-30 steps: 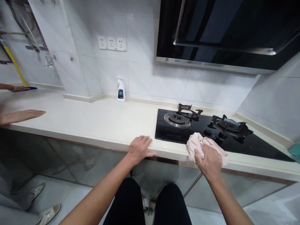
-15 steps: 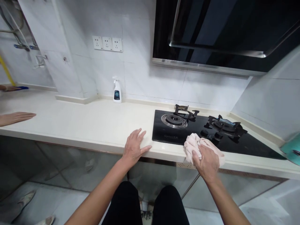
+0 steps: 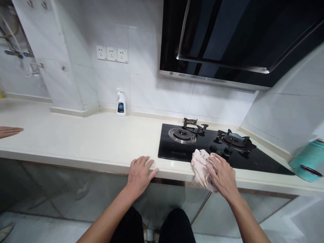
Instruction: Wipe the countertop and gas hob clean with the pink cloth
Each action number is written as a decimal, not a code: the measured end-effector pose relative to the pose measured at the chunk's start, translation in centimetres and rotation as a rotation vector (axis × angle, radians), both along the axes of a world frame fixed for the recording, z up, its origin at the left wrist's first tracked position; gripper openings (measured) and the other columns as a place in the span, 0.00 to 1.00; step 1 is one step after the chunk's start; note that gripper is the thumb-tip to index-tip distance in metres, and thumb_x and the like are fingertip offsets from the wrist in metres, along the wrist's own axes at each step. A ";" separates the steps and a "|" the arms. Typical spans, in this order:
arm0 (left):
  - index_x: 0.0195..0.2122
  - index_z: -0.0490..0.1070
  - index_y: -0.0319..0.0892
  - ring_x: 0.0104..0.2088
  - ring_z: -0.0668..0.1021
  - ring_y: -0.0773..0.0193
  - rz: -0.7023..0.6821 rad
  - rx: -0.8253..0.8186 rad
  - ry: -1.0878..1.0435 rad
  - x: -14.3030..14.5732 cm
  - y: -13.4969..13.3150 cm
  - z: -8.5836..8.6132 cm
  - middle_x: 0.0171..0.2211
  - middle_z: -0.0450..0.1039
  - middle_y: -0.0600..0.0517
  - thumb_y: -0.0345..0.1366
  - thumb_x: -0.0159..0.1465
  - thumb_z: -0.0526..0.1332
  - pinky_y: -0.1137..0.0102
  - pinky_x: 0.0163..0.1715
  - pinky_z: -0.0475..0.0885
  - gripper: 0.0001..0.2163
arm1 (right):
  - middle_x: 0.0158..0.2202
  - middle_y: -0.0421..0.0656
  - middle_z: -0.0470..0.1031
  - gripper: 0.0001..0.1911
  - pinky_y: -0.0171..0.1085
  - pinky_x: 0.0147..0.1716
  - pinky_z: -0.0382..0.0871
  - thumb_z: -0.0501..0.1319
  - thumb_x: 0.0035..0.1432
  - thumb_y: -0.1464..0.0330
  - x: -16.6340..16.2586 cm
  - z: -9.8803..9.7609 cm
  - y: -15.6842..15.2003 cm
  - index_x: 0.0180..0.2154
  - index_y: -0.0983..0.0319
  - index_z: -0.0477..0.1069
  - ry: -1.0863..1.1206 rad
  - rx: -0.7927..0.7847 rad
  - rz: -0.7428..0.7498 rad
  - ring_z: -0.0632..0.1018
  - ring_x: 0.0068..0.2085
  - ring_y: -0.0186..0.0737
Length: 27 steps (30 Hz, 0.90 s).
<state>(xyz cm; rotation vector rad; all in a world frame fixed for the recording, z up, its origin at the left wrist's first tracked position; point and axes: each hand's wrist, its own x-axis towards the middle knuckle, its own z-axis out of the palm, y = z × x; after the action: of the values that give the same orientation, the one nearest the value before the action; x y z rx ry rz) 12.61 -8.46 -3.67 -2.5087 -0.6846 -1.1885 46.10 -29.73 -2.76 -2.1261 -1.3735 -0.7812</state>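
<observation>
Left hand (image 3: pixel 139 173) is resting spread on long cream counter (image 3: pixel 76 138), right hand (image 3: pixel 223 174) clutching crumpled pale-pink cloth (image 3: pixel 200 165), white-tiled wall (image 3: pixel 145 89) running far side.

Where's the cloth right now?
In the head view, the cloth is right of centre, in the right hand, at the front edge of the counter by the hob.

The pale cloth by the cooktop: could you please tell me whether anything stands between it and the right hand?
Nothing visible does: the right hand touches the pale cloth directly, at the front edge of the counter.
</observation>
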 end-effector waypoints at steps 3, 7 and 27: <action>0.54 0.77 0.45 0.56 0.77 0.44 0.004 0.023 -0.030 0.1 0.1 -0.7 0.56 0.80 0.42 0.44 0.75 0.59 0.50 0.52 0.69 0.14 | 0.63 0.51 0.76 0.24 0.53 0.60 0.70 0.50 0.74 0.54 -0.4 -0.2 0.5 0.58 0.57 0.76 -0.023 -0.016 0.017 0.73 0.65 0.53; 0.54 0.78 0.44 0.56 0.78 0.43 0.001 0.056 -0.037 0.0 0.4 -1.1 0.56 0.80 0.42 0.44 0.74 0.60 0.51 0.51 0.69 0.13 | 0.61 0.51 0.77 0.24 0.51 0.61 0.69 0.50 0.75 0.56 -1.1 -0.6 0.9 0.58 0.60 0.75 -0.026 -0.044 0.027 0.72 0.66 0.52; 0.55 0.77 0.45 0.56 0.79 0.43 0.010 0.078 -0.026 0.0 0.7 -1.2 0.56 0.81 0.42 0.44 0.74 0.59 0.51 0.52 0.70 0.14 | 0.63 0.52 0.72 0.26 0.57 0.58 0.67 0.62 0.66 0.51 -7.3 1.2 4.2 0.60 0.55 0.74 0.002 -0.100 0.041 0.68 0.66 0.62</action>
<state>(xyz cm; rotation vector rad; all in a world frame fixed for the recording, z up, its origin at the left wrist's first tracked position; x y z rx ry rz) 12.58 -7.74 -4.85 -2.4274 -0.6429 -1.2222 38.83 -25.52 -1.53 -2.1657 -1.4791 -0.7071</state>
